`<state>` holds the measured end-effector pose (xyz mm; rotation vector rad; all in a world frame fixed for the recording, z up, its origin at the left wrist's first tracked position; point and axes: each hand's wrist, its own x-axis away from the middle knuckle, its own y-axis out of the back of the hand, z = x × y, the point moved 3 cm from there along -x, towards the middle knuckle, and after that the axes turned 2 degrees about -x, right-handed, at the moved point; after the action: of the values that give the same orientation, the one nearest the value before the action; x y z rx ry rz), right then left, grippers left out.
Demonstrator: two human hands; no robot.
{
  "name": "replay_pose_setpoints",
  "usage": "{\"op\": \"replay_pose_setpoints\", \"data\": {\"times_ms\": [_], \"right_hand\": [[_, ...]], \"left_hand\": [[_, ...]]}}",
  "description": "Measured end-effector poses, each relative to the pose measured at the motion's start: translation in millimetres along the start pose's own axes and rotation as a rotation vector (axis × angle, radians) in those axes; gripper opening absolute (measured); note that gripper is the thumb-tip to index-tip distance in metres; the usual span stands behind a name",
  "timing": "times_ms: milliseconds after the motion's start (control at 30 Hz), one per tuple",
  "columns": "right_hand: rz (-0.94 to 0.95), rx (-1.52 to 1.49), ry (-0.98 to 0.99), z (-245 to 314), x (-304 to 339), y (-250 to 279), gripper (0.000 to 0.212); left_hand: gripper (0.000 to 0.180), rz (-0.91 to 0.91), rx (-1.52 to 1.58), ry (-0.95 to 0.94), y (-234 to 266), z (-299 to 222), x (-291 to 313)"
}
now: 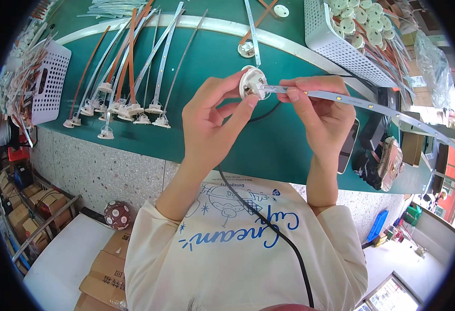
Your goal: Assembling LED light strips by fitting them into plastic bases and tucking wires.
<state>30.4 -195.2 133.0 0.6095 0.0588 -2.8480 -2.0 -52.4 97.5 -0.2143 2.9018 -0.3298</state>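
Observation:
My left hand (214,114) pinches a round white lamp end cap (253,83) between thumb and fingers, above the green table. My right hand (320,103) grips a narrow LED strip (364,103) near its end; the rest of the strip runs off to the right. Thin wires at that end meet the cap; whether they are joined inside cannot be made out. Just behind the cap lies another LED strip (253,36), beside a second round cap (246,49). On the left of the table rest several strips with white caps (134,109) at their near ends.
A white perforated basket (331,39) of round caps stands at the back right, another white basket (51,83) of strips at the left. A phone (347,147) and a pouch (388,163) lie right of my hand. A black cable (261,215) crosses my shirt.

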Motion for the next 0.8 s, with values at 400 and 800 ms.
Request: {"op": "replay_pose_setpoints", "data": {"times_ms": [400,800], "right_hand": [[-0.011,0.088,0.159,13,10,-3,0.014],[0.078,0.24,0.253,27,18,-8,0.015]], "left_hand": [[0.033,-0.01,-0.068,-0.143,0,-14,10],[0.035,-0.017,-0.09,-0.145,2,-23,21]]}}
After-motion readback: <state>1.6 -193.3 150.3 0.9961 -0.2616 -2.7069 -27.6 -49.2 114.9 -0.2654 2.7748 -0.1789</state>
